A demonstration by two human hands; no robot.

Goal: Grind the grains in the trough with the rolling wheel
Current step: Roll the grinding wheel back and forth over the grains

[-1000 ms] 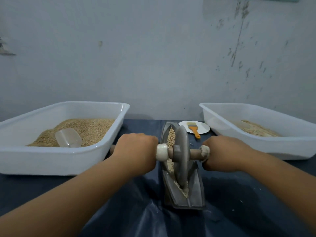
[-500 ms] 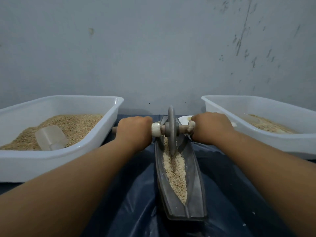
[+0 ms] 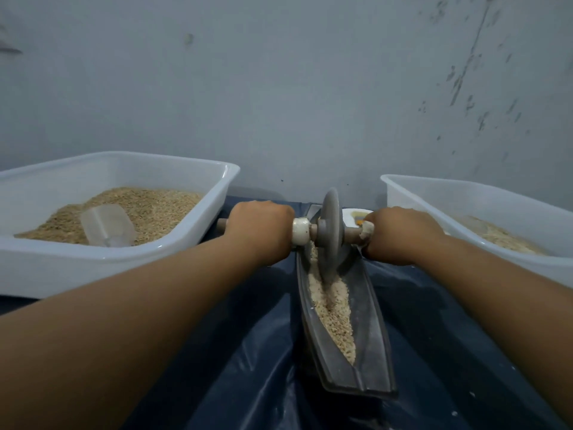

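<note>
Nearest the camera, the boat-shaped metal trough lies lengthwise on the dark plastic sheet that covers the surface, its near end bare metal. The grains fill the channel from just past that end up to the wheel; near the camera they look whole and rounded, while closer to the wheel they are paler and parted by a furrow, so I judge the grinding is under way but far from finished, with most of the near half still to be crushed. How fine the far portion is, the dim light makes hard to tell.

Further on, the rolling wheel stands upright in the trough toward its far end, rim down in the grain. The left hand is curled round the wooden axle on its side, just outside a white collar, and the right hand grips the opposite end in the same way.

Beyond, a white tub on the left holds unground grain and a clear scoop; a second white tub on the right holds a thin layer of paler material, probably ground product. A small white plate peeks out behind the wheel, against the wall
</note>
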